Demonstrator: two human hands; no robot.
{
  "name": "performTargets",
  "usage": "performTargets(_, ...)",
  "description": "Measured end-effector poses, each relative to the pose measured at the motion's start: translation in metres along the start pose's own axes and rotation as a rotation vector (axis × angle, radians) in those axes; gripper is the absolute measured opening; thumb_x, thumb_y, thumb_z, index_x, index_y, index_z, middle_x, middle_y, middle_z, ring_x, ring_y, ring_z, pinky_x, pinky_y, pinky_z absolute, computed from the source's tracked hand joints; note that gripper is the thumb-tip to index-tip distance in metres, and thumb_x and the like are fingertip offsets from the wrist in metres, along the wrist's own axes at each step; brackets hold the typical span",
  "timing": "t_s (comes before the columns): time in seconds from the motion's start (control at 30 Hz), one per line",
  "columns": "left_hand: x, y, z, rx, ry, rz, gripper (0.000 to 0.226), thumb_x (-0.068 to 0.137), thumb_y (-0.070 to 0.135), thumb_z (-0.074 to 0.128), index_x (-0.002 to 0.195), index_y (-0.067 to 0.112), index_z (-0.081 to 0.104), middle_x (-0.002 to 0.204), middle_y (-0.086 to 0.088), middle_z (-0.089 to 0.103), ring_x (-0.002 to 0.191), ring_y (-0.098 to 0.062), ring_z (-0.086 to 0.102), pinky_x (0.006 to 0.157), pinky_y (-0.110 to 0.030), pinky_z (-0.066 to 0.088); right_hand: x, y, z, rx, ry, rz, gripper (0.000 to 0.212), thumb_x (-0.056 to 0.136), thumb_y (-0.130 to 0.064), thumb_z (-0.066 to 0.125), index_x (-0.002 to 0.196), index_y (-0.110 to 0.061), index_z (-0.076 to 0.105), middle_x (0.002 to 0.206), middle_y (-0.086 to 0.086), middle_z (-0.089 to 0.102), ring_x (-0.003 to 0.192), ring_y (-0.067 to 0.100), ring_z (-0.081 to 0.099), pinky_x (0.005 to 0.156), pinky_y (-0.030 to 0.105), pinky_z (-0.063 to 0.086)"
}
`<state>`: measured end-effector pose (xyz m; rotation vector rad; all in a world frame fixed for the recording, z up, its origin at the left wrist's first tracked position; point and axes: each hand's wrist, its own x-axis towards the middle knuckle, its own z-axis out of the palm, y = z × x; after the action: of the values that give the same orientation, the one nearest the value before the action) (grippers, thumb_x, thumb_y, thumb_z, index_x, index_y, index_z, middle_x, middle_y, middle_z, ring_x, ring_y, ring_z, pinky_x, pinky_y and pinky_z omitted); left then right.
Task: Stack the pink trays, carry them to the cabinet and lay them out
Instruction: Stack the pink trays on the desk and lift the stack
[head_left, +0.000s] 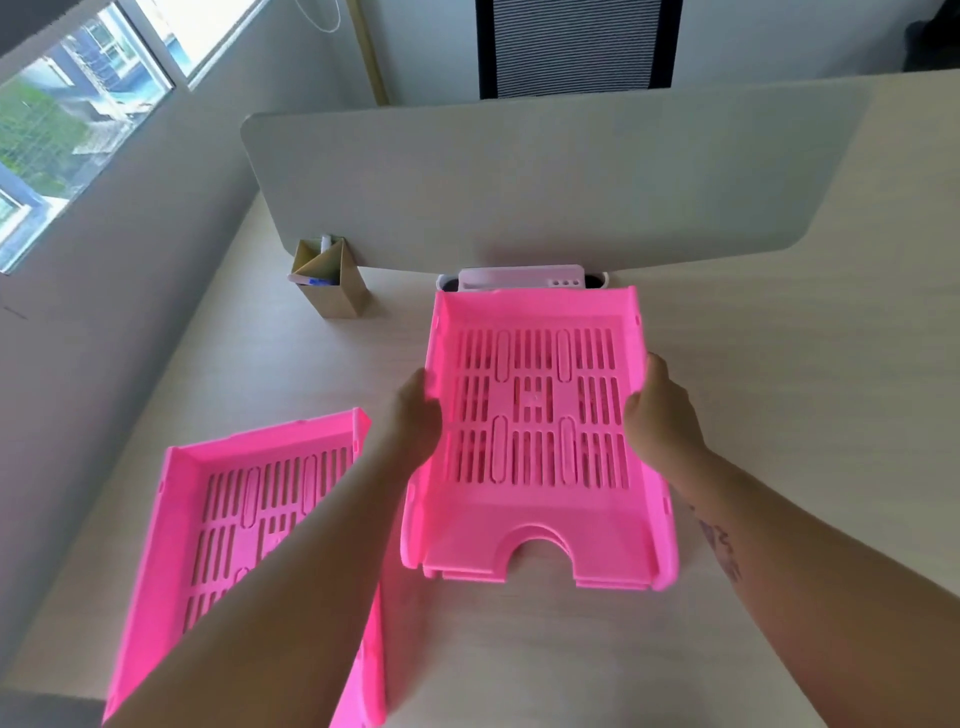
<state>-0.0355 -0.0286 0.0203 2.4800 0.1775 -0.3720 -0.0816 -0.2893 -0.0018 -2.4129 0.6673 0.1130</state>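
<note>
The left hand (418, 410) is clasped on the left wall of a stack of pink trays (537, 441), and the right hand (660, 415) is clasped on its right wall. The stack is seen at the middle of the bench (779, 364), its far end just before a white organiser (522, 278) at the foot of the divider panel (545, 182). A single pink tray (228, 530) is lain toward the near left corner, partly covered by the left forearm. A cardboard pen holder (330, 278) stands by the far left edge.
</note>
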Motion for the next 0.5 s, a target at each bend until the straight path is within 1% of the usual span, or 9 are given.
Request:
performTargets(0.07,0.001,0.0,0.004,-0.011,-0.009,0.02,0.039,0.096,0.002,0.035,0.13,0.01,0.052,0.121,-0.014,0.063,0.09,-0.024,0.055,0.072,-0.033,0.045,0.002,0.002,-0.003,-0.012,-0.002,0.007,0.057,0.098,-0.005,0.039,0.152,-0.011,0.021,0.122,0.024,0.062,0.076,0.032,0.066,0.052,0.037,0.051)
performTargets(0.13,0.002,-0.002,0.008,-0.025,-0.024,0.037,0.039,0.097,0.004,0.036,0.133,0.01,0.05,0.125,-0.014,0.062,0.091,-0.023,0.056,0.074,-0.034,0.046,0.003,0.005,-0.005,-0.003,-0.012,0.002,0.056,0.098,-0.005,0.038,0.151,-0.012,0.022,0.121,0.022,0.063,0.067,0.028,0.063,0.046,0.032,0.045)
performTargets(0.23,0.0,-0.003,0.012,-0.058,-0.006,0.055,0.04,0.099,0.008,0.038,0.138,0.012,0.048,0.127,-0.013,0.062,0.091,-0.022,0.056,0.075,-0.033,0.045,0.004,0.008,-0.003,0.016,-0.004,-0.009,0.056,0.1,-0.007,0.037,0.152,-0.015,0.02,0.108,0.017,0.066,0.05,0.017,0.053,0.04,0.028,0.039)
performTargets(0.3,-0.002,-0.004,0.012,-0.084,0.002,0.058,0.038,0.102,0.011,0.037,0.138,0.012,0.048,0.119,-0.008,0.062,0.094,-0.022,0.057,0.076,-0.031,0.042,0.004,0.008,-0.001,0.037,-0.007,-0.008,0.054,0.101,-0.008,0.035,0.153,-0.015,0.02,0.096,0.012,0.065,0.047,0.015,0.051,0.039,0.029,0.039)
performTargets(0.37,-0.001,-0.004,0.013,-0.077,-0.005,0.043,0.033,0.103,0.015,0.035,0.131,0.01,0.053,0.109,-0.006,0.062,0.09,-0.022,0.056,0.074,-0.032,0.042,0.006,0.009,0.001,0.06,-0.017,0.001,0.053,0.102,-0.01,0.034,0.153,-0.017,0.019,0.09,0.008,0.062,0.047,0.016,0.051,0.04,0.03,0.042)
performTargets(0.4,0.001,-0.005,0.014,-0.059,-0.012,0.027,0.031,0.103,0.018,0.034,0.124,0.007,0.055,0.107,-0.009,0.064,0.087,-0.024,0.056,0.072,-0.033,0.043,0.006,0.009,0.001,0.073,-0.033,0.003,0.054,0.102,-0.011,0.033,0.153,-0.018,0.018,0.09,0.008,0.062,0.048,0.017,0.052,0.041,0.031,0.043)
performTargets(0.47,0.002,-0.007,0.015,-0.022,-0.03,-0.001,0.035,0.104,0.026,0.033,0.112,0.002,0.057,0.099,-0.016,0.064,0.081,-0.027,0.055,0.068,-0.034,0.041,0.004,0.009,-0.003,0.109,-0.098,0.001,0.057,0.102,-0.013,0.033,0.155,-0.021,0.013,0.097,0.007,0.062,0.053,0.021,0.055,0.047,0.036,0.049)
performTargets(0.5,0.0,-0.009,0.015,-0.016,-0.037,-0.011,0.039,0.105,0.031,0.032,0.109,0.001,0.057,0.094,-0.014,0.062,0.08,-0.027,0.054,0.067,-0.034,0.04,0.001,0.01,-0.007,0.135,-0.141,-0.002,0.059,0.102,-0.014,0.034,0.155,-0.023,0.01,0.105,0.008,0.061,0.058,0.024,0.059,0.052,0.039,0.053)
